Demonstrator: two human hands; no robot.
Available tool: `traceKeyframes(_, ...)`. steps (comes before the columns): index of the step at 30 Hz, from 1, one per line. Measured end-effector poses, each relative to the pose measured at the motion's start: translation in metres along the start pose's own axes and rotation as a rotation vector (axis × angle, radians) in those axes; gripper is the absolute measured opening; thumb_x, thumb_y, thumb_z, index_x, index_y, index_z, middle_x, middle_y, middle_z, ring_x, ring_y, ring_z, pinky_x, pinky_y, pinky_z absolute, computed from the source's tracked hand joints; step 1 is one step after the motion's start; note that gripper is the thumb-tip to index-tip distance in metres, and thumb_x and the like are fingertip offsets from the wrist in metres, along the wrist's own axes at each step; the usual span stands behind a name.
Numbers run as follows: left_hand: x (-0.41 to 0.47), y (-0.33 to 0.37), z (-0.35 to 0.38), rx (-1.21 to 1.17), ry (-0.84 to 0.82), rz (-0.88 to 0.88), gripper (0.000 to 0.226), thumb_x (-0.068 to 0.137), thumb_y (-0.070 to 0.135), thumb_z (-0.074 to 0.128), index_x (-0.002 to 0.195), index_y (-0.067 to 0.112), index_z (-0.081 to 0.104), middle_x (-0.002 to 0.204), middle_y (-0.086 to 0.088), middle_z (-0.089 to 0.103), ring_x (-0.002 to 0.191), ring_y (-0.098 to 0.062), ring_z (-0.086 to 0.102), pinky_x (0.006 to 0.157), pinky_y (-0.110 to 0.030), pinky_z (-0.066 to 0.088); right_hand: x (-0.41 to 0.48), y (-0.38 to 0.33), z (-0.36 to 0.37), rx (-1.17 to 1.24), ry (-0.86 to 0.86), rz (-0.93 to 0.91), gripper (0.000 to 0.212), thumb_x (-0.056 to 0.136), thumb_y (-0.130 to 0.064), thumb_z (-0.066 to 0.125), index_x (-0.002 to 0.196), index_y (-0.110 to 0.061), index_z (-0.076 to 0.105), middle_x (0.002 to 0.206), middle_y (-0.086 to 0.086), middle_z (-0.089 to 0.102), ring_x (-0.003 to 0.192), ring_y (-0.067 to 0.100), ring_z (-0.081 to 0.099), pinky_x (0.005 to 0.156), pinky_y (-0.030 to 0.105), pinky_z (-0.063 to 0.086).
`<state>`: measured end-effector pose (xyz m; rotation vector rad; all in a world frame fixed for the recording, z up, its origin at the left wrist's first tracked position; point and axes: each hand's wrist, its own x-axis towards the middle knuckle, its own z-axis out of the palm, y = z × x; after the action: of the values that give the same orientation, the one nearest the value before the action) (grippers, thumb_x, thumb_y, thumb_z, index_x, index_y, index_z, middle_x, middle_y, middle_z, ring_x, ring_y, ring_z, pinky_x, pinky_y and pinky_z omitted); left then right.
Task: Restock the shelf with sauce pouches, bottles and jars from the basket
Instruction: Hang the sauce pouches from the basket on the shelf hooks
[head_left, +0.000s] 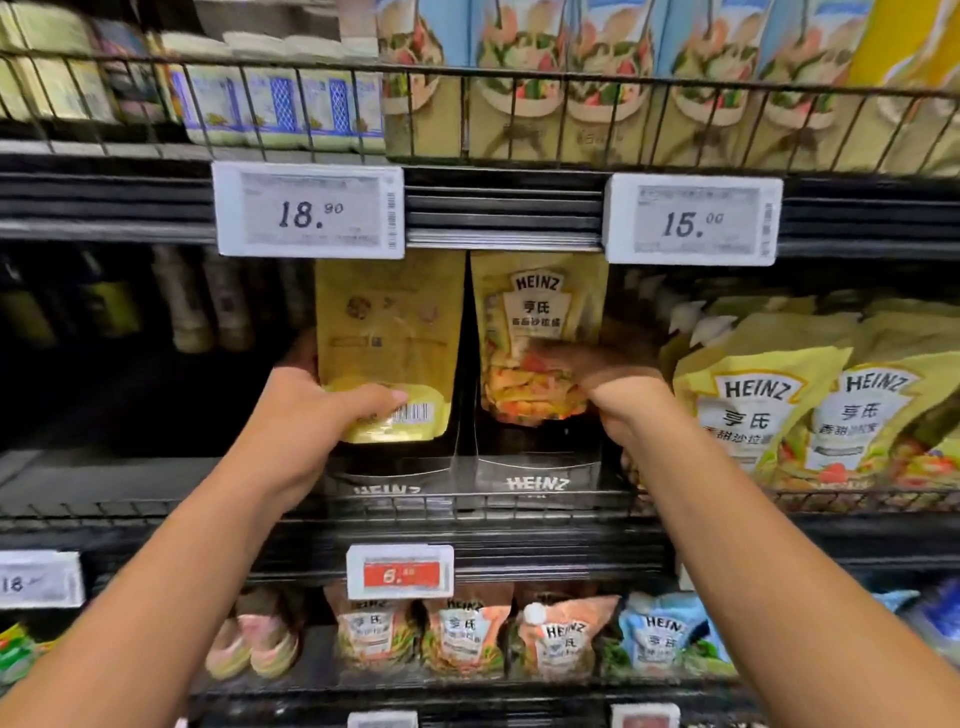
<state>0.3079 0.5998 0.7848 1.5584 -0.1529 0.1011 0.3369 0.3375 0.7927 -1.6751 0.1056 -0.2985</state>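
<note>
Left hand (322, 410) grips the base of a soft yellow sauce pouch (389, 332), right hand (618, 395), blurred, pinches the lower right edge of a yellow Heinz salad-picture pouch (537, 317), both above the black wire-fronted middle shelf (156, 506); judged light, floppy, best held by the firmer base.

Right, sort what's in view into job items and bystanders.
Job: left hand holding back-facing yellow pouch; right hand holding Heinz pouch; black Heinz trays.
Bystanders: 18.90 price tag; stocked pouches at right; lower-shelf pouches; dark bottles.
</note>
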Motion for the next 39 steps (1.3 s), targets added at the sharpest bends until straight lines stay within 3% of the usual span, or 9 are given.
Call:
traceKeyframes(3,0.002,-0.001,0.001,-0.017,-0.016,-0.031,0.045,0.040,0.022,0.095,0.083,0.017,0.081,0.093,-0.006,0.078,0.091,-0.020,0.075,0.095,-0.042,0.052,0.006,0.000,-0.004,-0.121,0.040,-0.026,0.031,0.069,-0.011,0.088,0.079,-0.030,0.066,0.076,-0.018,0.068,0.075,0.004,0.067,0.059,0.021,0.051)
traceKeyframes(9,0.007,0.001,0.004,-0.029,0.048,-0.083,0.050,0.034,0.027,0.087,0.080,0.011,0.078,0.087,0.002,0.078,0.093,-0.018,0.073,0.097,-0.038,0.051,0.021,-0.003,-0.001,-0.183,0.030,0.043,0.033,0.074,-0.012,0.084,0.085,-0.029,0.058,0.088,-0.009,0.068,0.079,0.010,0.065,0.061,0.023,0.045)
traceKeyframes(14,0.007,0.004,0.007,-0.049,0.040,-0.078,0.027,0.050,0.009,0.086,0.076,0.014,0.078,0.087,0.005,0.078,0.099,-0.019,0.070,0.104,-0.042,0.048,0.027,-0.002,0.007,-0.160,-0.007,0.116,0.030,0.077,-0.009,0.080,0.101,-0.019,0.065,0.106,0.002,0.073,0.102,0.026,0.068,0.091,0.041,0.054)
traceKeyframes(18,0.007,0.005,0.006,-0.044,0.009,-0.053,0.047,0.075,-0.006,0.075,0.066,0.040,0.078,0.088,0.006,0.078,0.100,-0.016,0.071,0.104,-0.040,0.047,0.026,-0.001,0.007,-0.120,0.030,0.084,0.027,0.084,-0.006,0.075,0.086,-0.026,0.057,0.093,-0.004,0.069,0.094,0.020,0.066,0.073,0.030,0.050)
traceKeyframes(21,0.008,0.005,0.006,-0.087,-0.011,-0.072,0.029,0.075,-0.008,0.074,0.076,0.019,0.081,0.089,0.003,0.078,0.088,-0.012,0.074,0.099,-0.036,0.049,0.020,-0.001,0.003,-0.055,0.089,0.033,0.035,0.083,-0.005,0.076,0.086,-0.030,0.052,0.089,-0.010,0.064,0.082,0.011,0.060,0.063,0.024,0.045)
traceKeyframes(28,0.011,0.004,0.011,-0.191,-0.033,-0.145,0.023,0.051,0.010,0.077,0.073,0.012,0.081,0.093,-0.003,0.078,0.095,-0.020,0.074,0.081,-0.031,0.056,0.008,-0.013,0.004,-0.232,0.277,-0.236,0.070,0.076,-0.007,0.082,0.136,-0.007,0.048,0.138,0.012,0.057,0.128,0.027,0.053,0.111,0.038,0.042)
traceKeyframes(33,0.010,0.002,0.016,-0.216,-0.078,-0.162,0.018,0.073,0.000,0.073,0.064,0.014,0.080,0.087,-0.004,0.079,0.078,-0.012,0.075,0.060,-0.022,0.057,-0.015,-0.014,0.008,-0.600,0.417,-0.488,0.087,0.081,-0.020,0.078,0.151,-0.006,0.028,0.155,0.018,0.034,0.145,0.035,0.032,0.117,0.043,0.031)
traceKeyframes(37,0.007,0.002,0.017,-0.294,-0.095,-0.160,0.010,0.067,0.006,0.074,0.064,0.013,0.080,0.087,-0.005,0.078,0.077,-0.014,0.076,0.059,-0.024,0.059,-0.047,-0.005,0.019,-0.947,0.412,-0.590,0.028,0.085,-0.032,0.055,0.099,-0.007,0.059,0.092,0.018,0.066,0.090,0.037,0.067,0.068,0.039,0.053)
traceKeyframes(39,0.003,0.003,0.019,-0.333,-0.123,-0.156,0.011,0.060,0.011,0.076,0.069,0.012,0.081,0.089,-0.009,0.078,0.082,-0.018,0.076,0.062,-0.026,0.060,-0.068,-0.003,0.030,-0.743,0.395,-0.754,0.027,0.088,-0.033,0.059,0.072,-0.016,0.046,0.059,-0.006,0.050,0.058,0.008,0.053,0.049,0.023,0.036)
